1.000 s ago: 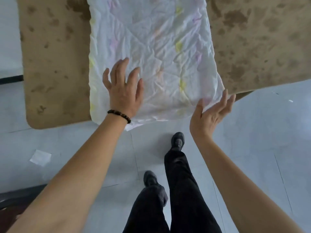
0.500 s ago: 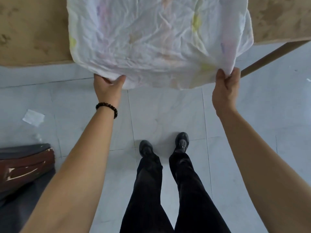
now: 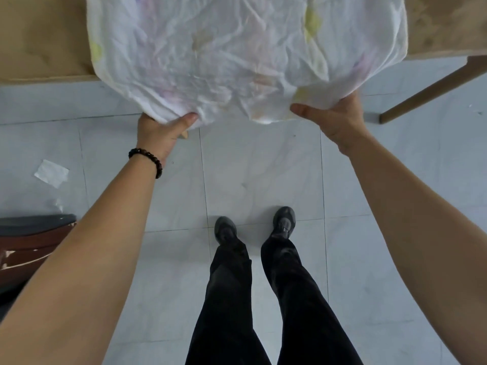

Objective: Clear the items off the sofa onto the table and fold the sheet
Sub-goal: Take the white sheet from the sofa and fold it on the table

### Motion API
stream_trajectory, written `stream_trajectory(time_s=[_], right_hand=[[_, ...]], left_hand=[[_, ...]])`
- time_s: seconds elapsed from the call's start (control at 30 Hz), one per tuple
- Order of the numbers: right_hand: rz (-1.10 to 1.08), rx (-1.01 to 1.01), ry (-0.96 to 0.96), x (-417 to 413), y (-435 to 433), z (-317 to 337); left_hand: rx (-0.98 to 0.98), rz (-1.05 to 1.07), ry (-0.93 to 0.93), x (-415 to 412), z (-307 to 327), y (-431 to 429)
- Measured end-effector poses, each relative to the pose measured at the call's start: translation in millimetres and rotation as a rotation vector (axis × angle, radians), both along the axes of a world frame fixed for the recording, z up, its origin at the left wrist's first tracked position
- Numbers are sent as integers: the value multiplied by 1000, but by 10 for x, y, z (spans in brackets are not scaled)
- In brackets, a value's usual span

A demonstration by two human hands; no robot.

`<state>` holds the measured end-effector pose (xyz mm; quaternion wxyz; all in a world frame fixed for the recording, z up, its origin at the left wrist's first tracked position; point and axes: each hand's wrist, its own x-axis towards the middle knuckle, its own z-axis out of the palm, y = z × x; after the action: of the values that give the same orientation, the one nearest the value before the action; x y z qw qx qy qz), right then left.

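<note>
Pale grey glossy floor tiles (image 3: 263, 180) with thin dark joints, evenly lit. A crumpled white paper scrap (image 3: 51, 173) lies left. A reddish-brown, grey-topped furniture piece (image 3: 29, 246) sits near left.

Sheet (image 3: 237, 48) lies on the bench (image 3: 44, 43), its near edge overhanging the floor (image 3: 258, 167). Left hand (image 3: 160, 133) holds the overhang's left part, right hand (image 3: 334, 117) its right part, well apart. Bench leg (image 3: 427, 90) stands right of the right hand. Paper scrap (image 3: 51, 173) lies on the floor left of the left arm; a piece of furniture (image 3: 29, 241) sits nearer, at the left margin.
</note>
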<state>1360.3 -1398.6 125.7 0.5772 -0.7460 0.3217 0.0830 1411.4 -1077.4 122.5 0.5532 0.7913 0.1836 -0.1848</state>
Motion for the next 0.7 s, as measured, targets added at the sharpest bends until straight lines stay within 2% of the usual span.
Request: stream_trajectory(time_s=[0.07, 0.27, 0.37, 0.43, 0.5, 0.6, 0.7], right_hand=[[62, -58, 92, -87, 27, -111], [63, -65, 273, -595, 72, -273], [33, 101, 321, -889, 128, -134], [-59, 291, 319, -1099, 180, 65], [-159, 397, 322, -1289, 248, 391], [-263, 494, 341, -1524, 322, 950], [-227, 520, 279, -1676, 366, 1530]], left_hand=[[-4, 26, 48, -130, -61, -59], [-8, 54, 224, -660, -263, 47], [-70, 91, 326, -992, -137, 120], [-122, 107, 382, -1210, 80, 172], [-216, 138, 436, -1405, 391, 209], [-417, 206, 511, -1615, 948, 256], [-496, 185, 492, -1706, 1508, 330]])
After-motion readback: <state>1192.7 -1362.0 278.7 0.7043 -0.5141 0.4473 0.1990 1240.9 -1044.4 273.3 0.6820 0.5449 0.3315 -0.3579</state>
